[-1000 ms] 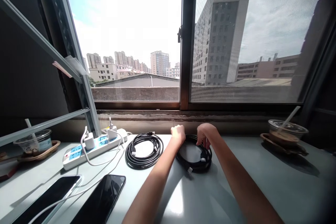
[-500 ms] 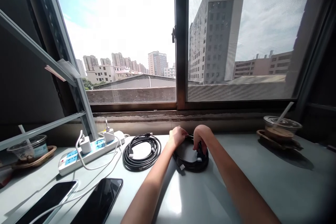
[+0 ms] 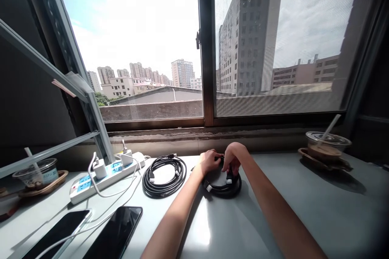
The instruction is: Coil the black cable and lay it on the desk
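Observation:
A coiled black cable [image 3: 226, 192] lies on the pale table between my two hands, its pale-tipped plugs showing at the near side. My left hand [image 3: 210, 161] is closed on the coil's upper left part. My right hand [image 3: 233, 160] bends down over the right side, fingers pinched on the coil beside a plug. A second coiled black cable [image 3: 164, 194] rests flat to the left, untouched, with its plugs inside the ring.
A white power strip [image 3: 106, 174] with plugged-in chargers and white cords sits at left, near two phones [image 3: 114, 232]. Lidded cups with straws stand on brown holders at far left [image 3: 39, 176] and right [image 3: 326, 147]. A metal shelf frame [image 3: 82, 73] rises at left before the window.
My left hand has shifted slightly right and down along the coil. The coil's near plugs have moved a little upward. The view has shifted slightly.

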{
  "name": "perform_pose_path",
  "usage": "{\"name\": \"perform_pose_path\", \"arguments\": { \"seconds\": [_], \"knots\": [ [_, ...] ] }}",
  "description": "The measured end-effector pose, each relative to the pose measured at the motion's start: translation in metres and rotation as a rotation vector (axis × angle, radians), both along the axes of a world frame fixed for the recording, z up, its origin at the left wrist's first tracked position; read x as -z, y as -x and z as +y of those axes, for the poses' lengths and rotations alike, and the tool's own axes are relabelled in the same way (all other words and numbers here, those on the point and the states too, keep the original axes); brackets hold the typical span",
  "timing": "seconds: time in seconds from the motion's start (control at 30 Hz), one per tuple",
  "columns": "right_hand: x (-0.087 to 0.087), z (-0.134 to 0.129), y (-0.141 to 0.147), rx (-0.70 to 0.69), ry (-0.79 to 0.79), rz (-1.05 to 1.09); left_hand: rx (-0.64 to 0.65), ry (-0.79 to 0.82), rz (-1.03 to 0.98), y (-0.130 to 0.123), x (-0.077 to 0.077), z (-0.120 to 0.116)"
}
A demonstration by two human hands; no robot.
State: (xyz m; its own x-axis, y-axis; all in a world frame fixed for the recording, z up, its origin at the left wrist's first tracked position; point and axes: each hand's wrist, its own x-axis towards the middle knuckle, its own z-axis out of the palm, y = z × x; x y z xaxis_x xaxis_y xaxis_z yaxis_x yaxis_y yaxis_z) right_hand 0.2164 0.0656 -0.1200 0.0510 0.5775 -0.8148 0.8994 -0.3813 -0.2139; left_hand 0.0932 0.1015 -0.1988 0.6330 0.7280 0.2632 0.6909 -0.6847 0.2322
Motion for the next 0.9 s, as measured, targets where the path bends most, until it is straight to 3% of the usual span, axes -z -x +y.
{"name": "perform_pose_path", "arguments": {
  "seconds": [0.27, 0.43, 0.57, 0.77, 0.9],
  "knots": [
    [-0.003, -0.010, -0.016, -0.008, -0.025, 0.056, 0.010, -0.038, 0.029, 0.005, -0.005, 0.007],
    [-0.004, -0.019, -0.018, 0.015, -0.141, 0.085, -0.023, -0.048, 0.038, 0.003, -0.015, 0.000],
    [-0.022, -0.019, -0.013, 0.003, -0.113, 0.012, -0.090, -0.032, 0.051, -0.001, -0.023, -0.010],
    [-0.056, -0.037, -0.001, -0.018, -0.389, -0.029, -0.117, 0.068, 0.092, -0.001, -0.036, -0.017],
    [-0.067, -0.058, 0.008, -0.031, -0.452, 0.013, -0.139, 0.150, 0.085, 0.005, -0.051, -0.015]
  ]
}}
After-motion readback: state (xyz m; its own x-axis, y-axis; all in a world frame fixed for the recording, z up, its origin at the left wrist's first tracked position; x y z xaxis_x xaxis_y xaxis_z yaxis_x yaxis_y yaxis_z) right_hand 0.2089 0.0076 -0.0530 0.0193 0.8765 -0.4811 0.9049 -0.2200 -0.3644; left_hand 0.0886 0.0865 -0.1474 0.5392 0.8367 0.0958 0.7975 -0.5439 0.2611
